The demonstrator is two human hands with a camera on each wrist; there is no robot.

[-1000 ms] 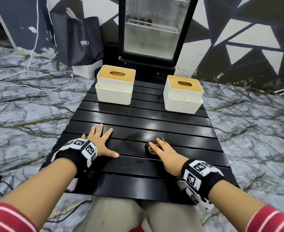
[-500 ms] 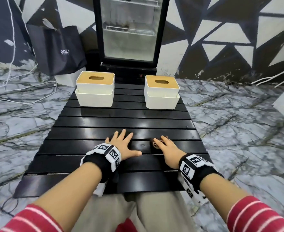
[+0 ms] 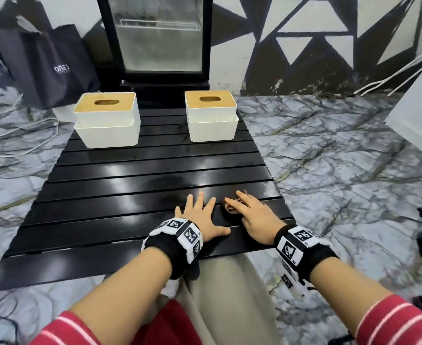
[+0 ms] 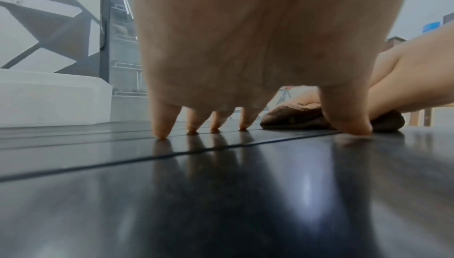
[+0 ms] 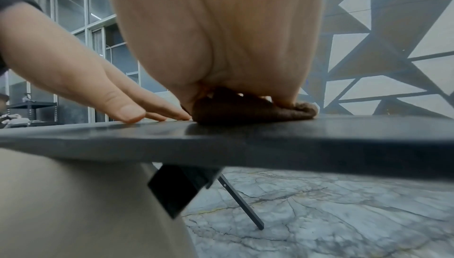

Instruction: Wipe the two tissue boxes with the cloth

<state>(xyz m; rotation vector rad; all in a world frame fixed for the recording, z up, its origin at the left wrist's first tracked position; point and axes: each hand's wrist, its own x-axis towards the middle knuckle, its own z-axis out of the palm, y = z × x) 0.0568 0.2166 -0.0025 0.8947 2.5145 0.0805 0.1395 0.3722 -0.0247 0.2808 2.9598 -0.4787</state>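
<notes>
Two white tissue boxes with wooden lids stand at the far end of the black slatted table (image 3: pixel 130 185): the left box (image 3: pixel 106 125) and the right box (image 3: pixel 212 120). A small brown cloth (image 3: pixel 230 207) lies near the table's front right. My right hand (image 3: pixel 242 207) rests on it with fingers stretched over it. From the right wrist the cloth (image 5: pixel 248 112) is bunched under the palm. Just to its left, my left hand (image 3: pixel 201 211) is spread flat on the table, and its fingertips (image 4: pixel 161 132) touch the slats. It holds nothing.
A glass-door fridge (image 3: pixel 159 38) stands just behind the table. A dark bag (image 3: pixel 48 66) and white cables (image 3: pixel 18 135) lie on the marble floor at the left. A white object (image 3: pixel 419 108) is at the right. My lap sits under the table's front edge (image 5: pixel 319 149).
My left hand has slid right across the table and now lies close beside the right hand. The right hand stays on the cloth. The head view has swung round.
</notes>
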